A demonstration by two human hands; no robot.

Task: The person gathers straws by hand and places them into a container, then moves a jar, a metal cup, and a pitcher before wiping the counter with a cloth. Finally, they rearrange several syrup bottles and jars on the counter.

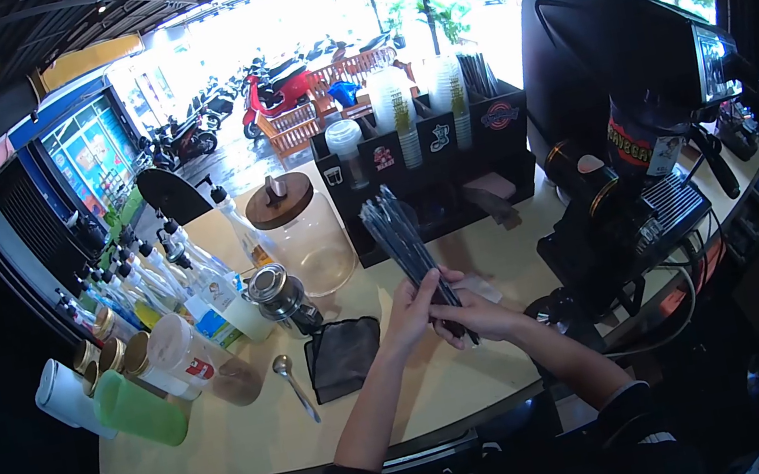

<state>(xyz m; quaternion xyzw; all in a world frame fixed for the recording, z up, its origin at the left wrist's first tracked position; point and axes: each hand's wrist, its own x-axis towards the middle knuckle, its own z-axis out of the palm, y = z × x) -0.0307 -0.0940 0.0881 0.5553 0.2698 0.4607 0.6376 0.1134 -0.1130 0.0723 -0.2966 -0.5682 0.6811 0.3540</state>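
Note:
A bundle of dark, wrapped straws (397, 232) is held upright at a slant above the counter. My left hand (410, 311) closes round its lower part from the left. From the right, my right hand (476, 313) wraps the bottom end, its fingers touching my left hand. Just left of my hands lies a folded black cloth (345, 357), with a metal spoon (296, 388) beside it. Behind the straws stands a black cup organizer (439, 196) holding stacked plastic cups (393, 105) and more dark straws (478, 74) in its right compartment.
On the counter (263, 440) stand a wooden-lidded glass jar (314, 249), a metal canister (281, 298), a green container (139, 408), a powder tub (205, 361) and several pump bottles (205, 286). A black machine (593, 240) with cables is at the right.

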